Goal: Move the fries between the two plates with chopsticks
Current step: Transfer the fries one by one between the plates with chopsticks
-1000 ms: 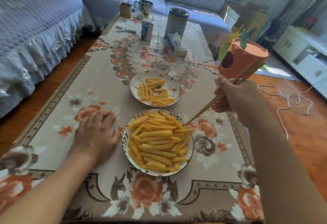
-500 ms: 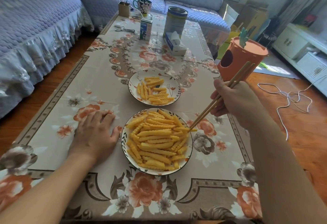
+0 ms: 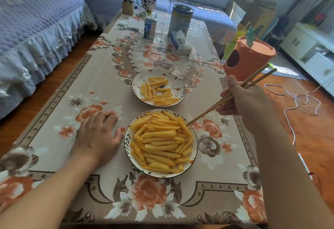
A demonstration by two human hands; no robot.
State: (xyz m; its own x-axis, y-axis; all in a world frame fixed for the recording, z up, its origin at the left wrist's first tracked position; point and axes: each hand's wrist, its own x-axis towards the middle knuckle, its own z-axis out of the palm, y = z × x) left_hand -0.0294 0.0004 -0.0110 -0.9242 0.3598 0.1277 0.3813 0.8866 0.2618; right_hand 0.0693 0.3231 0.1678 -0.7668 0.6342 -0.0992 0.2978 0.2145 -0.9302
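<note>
Right hand (image 3: pixel 247 102) pinching chopsticks (image 3: pixel 227 98), tips seemingly at near plate (image 3: pixel 194 149) rim, left hand (image 3: pixel 98 134) spread flat

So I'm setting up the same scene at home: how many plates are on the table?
2. The near plate, heaped with fries, sits beside the left hand. The far plate, holding fewer fries, lies just beyond it toward the table's middle. None seem hidden.

The right hand (image 3: pixel 244 102) has drawn back a little toward the table's right edge. The chopsticks (image 3: pixel 229 97) it grips have slid their tips from the fries (image 3: pixel 160 142) out to the near plate's (image 3: pixel 195 149) right rim.
</note>
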